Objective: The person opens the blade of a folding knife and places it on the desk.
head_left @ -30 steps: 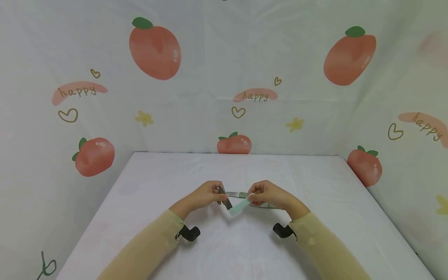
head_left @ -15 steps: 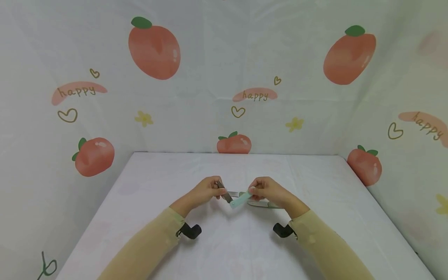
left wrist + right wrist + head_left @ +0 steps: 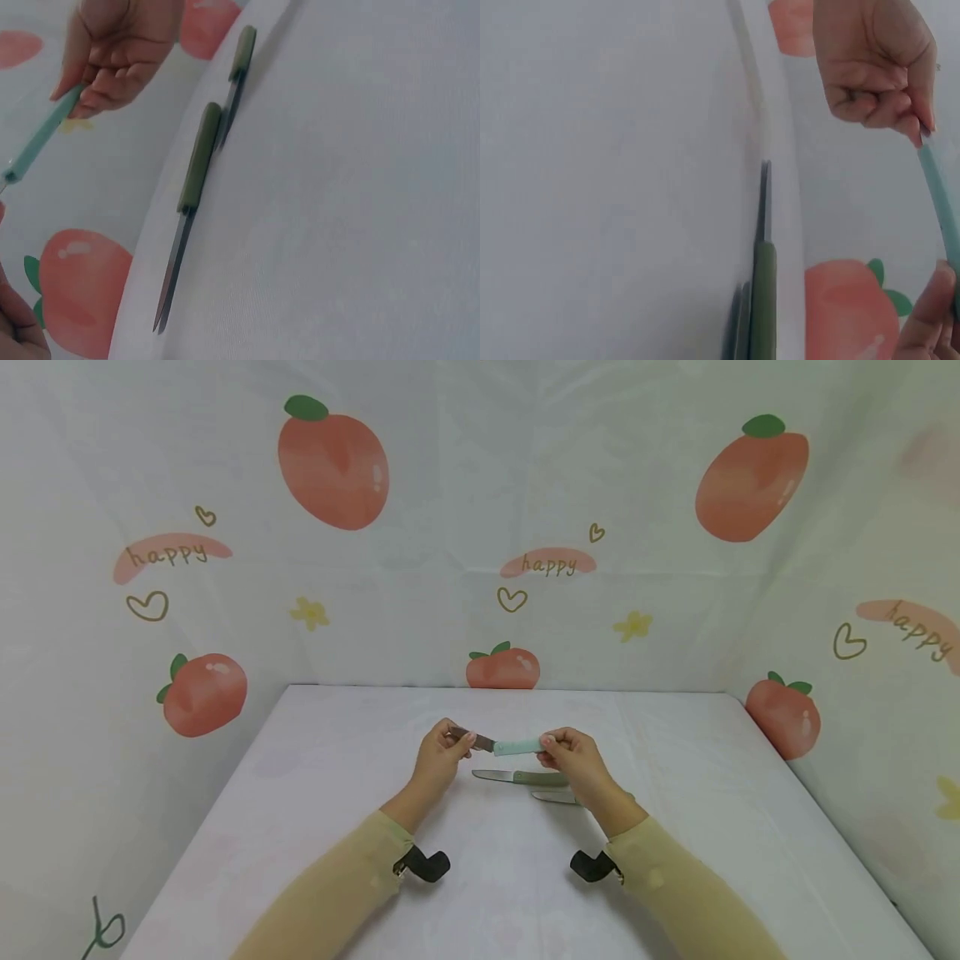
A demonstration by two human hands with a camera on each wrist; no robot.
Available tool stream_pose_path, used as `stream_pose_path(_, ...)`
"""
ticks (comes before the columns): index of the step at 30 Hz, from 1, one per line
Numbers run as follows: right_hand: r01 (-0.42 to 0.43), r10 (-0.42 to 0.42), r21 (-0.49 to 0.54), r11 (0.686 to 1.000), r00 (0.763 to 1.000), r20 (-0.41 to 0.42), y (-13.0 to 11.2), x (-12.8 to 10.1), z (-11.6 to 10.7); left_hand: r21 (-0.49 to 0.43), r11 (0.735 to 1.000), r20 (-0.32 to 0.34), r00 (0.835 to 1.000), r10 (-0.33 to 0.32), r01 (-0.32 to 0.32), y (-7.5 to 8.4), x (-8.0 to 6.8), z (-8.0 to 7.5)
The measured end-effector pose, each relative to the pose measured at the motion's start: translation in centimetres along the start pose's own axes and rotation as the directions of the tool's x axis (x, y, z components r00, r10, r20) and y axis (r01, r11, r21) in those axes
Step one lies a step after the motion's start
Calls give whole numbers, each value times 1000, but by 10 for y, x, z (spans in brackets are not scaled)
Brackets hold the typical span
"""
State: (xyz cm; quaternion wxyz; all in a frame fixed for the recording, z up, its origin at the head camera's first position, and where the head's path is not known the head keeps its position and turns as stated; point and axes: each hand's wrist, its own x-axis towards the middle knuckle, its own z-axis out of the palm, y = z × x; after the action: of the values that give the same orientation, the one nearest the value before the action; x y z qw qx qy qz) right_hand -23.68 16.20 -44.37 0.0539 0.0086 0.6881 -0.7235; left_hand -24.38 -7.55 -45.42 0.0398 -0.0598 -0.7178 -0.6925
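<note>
In the head view, a folding knife with a mint-green handle and a dark blade is held in the air above the table, almost straightened out. My left hand pinches the blade between thumb and fingers. The handle's far end is gripped by my right hand. Below them, two green-handled knives lie on the table with blades out: one knife farther back, the other knife nearer and partly hidden by the right hand. The left wrist view shows the held handle lifted well off the cloth.
White cloth covers the table, whose back edge meets a fruit-printed curtain. Dark wrist cameras stick out from both sleeves, the left camera and the right camera.
Both hands have risen and moved away from me with the folding knife. Its blade and handle, bent at a clear angle before, are now nearly in line. The lying knives show more.
</note>
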Motion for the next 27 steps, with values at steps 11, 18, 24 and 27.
stream_pose_path(11,17,4,195,981,995,-104,6,-1,13,-195,981,-195,980,-48,9,-3,-5,22)
stream_pose_path(18,33,-27,108,994,998,-63,3,-4,6,-30,998,-169,984,-65,61,-1,-8,12)
stream_pose_path(24,21,-20,-17,1000,998,57,-1,-6,-4,133,987,-58,995,-85,92,-5,-12,-4)
stream_pose_path(27,6,2,-77,997,996,94,-1,-6,-9,154,982,0,993,-114,113,-6,-13,-10)
